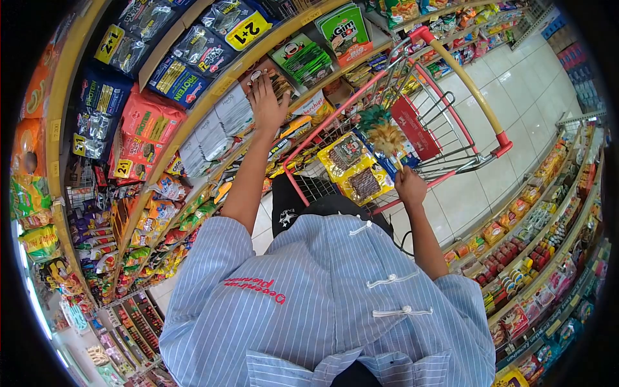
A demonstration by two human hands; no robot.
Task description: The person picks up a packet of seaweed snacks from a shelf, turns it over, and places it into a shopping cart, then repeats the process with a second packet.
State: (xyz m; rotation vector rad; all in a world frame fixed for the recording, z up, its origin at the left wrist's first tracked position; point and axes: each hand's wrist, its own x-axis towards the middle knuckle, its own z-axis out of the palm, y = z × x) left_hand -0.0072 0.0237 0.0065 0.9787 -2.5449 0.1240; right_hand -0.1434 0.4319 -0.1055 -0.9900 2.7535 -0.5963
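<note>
Beside the shelf (pixel 222 82) stands a shopping cart (pixel 475 90); over its basket sits a feathery duster (pixel 385 137), its handle seemingly clamped in the right hand's (pixel 411 187) curled fingers. On the shelf, the left hand (pixel 268 111), fingers slightly apart, rests on a brown pack (pixel 284 82); light, flat pressure would likely avoid crushing it.

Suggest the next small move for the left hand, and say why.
Probably curl the left hand gently around the brown pack beneath it, since its fingers lie spread over the shelf goods without closing on anything. The cart, which already carries yellow packs, stands close beside that shelf, so a lifted pack would likely have little way to go.
</note>
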